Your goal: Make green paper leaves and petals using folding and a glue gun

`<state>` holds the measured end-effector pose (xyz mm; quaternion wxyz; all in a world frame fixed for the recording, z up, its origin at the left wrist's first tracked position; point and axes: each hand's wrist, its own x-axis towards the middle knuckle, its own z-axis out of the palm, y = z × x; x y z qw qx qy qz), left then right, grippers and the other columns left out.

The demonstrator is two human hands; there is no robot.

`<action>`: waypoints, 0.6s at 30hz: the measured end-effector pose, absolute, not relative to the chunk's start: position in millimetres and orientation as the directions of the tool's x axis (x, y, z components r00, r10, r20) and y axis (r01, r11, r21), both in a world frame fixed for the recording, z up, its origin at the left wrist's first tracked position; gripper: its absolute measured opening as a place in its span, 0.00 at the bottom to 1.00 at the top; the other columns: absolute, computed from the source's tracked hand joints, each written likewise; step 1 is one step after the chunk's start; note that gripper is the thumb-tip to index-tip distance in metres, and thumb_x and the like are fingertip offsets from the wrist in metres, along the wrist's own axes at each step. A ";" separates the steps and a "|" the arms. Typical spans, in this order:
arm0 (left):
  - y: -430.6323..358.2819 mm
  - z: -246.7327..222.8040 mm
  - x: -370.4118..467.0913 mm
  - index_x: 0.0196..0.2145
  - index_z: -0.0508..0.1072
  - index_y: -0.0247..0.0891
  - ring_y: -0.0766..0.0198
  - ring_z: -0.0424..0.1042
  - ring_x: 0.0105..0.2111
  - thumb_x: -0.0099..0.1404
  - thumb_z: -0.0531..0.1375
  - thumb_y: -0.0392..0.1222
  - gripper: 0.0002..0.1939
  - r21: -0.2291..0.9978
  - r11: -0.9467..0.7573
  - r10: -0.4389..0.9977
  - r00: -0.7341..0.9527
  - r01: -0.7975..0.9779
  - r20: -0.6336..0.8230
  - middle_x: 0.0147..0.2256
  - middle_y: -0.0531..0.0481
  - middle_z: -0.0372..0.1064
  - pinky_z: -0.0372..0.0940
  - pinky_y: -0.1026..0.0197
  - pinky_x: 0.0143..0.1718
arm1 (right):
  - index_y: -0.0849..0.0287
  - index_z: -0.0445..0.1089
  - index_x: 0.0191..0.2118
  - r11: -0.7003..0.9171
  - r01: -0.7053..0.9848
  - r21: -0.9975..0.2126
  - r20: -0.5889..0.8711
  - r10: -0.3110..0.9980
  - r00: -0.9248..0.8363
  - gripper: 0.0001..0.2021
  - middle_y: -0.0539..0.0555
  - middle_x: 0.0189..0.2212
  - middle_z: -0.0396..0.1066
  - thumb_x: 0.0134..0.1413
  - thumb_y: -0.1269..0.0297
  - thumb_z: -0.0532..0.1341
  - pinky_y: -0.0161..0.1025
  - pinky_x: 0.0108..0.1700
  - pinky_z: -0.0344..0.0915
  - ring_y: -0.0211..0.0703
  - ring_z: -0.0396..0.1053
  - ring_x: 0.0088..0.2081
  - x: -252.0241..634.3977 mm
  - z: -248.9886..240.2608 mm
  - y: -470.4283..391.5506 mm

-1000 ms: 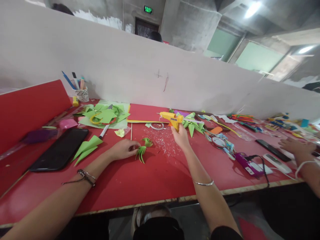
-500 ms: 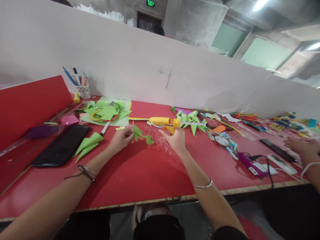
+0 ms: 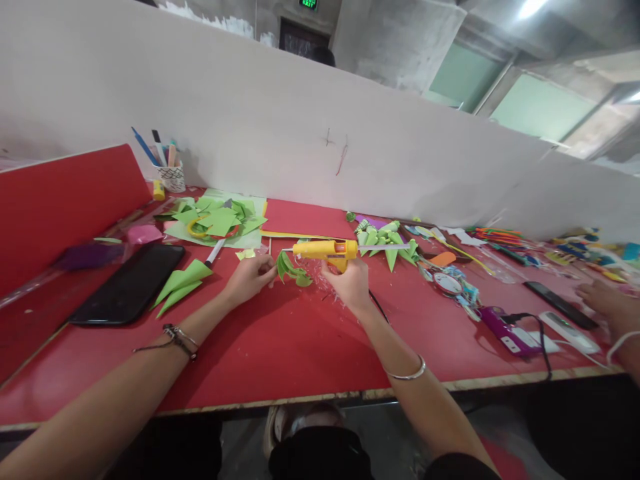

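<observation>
My right hand [image 3: 351,283] is wrapped round the grip of a yellow hot glue gun [image 3: 320,250]. A pale glue stick [image 3: 383,247] sticks out of its rear end, and its nozzle points left, just above a curled green paper piece [image 3: 294,270]. Close beside that piece, my left hand [image 3: 253,277] is closed in a pinch on a thin stick [image 3: 271,247] that rises above the fingertips. Whether the green paper is fixed to the stick is hidden by the fingers. A folded green paper shape [image 3: 184,283] lies left of my left hand.
Cut green papers with yellow-handled scissors [image 3: 197,227] lie at back left, near a pen cup [image 3: 171,177] and a black phone [image 3: 129,285]. Folded green paper shapes [image 3: 385,240] sit behind the glue gun. Rightward are a purple power strip [image 3: 510,331] and another person's hand [image 3: 603,300].
My left hand has moved right with the stick, and the green paper has turned. The glue gun's nozzle is now closer to that paper. The view has shifted slightly.
</observation>
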<state>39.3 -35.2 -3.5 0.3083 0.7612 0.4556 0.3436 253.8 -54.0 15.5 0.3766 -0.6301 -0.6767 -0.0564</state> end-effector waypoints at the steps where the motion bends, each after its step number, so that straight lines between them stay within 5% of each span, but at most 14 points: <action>1: -35.0 -3.8 39.2 0.22 0.61 0.36 0.74 0.56 0.13 0.60 0.49 0.44 0.12 0.782 -0.398 0.903 0.353 0.479 0.244 0.15 0.58 0.64 0.52 0.70 0.17 | 0.61 0.67 0.28 0.192 0.898 -0.395 0.576 0.813 0.080 0.12 0.53 0.20 0.68 0.45 0.56 0.54 0.35 0.29 0.61 0.41 0.67 0.24 253.9 15.3 -53.9; 18: -33.8 -4.9 38.2 0.24 0.61 0.36 0.74 0.56 0.13 0.61 0.49 0.46 0.12 0.785 -0.420 0.887 0.387 0.455 0.251 0.16 0.57 0.64 0.52 0.70 0.17 | 0.60 0.66 0.27 0.158 0.918 -0.363 0.532 0.844 0.065 0.09 0.52 0.19 0.66 0.45 0.62 0.52 0.35 0.28 0.58 0.41 0.65 0.23 256.9 15.2 -51.8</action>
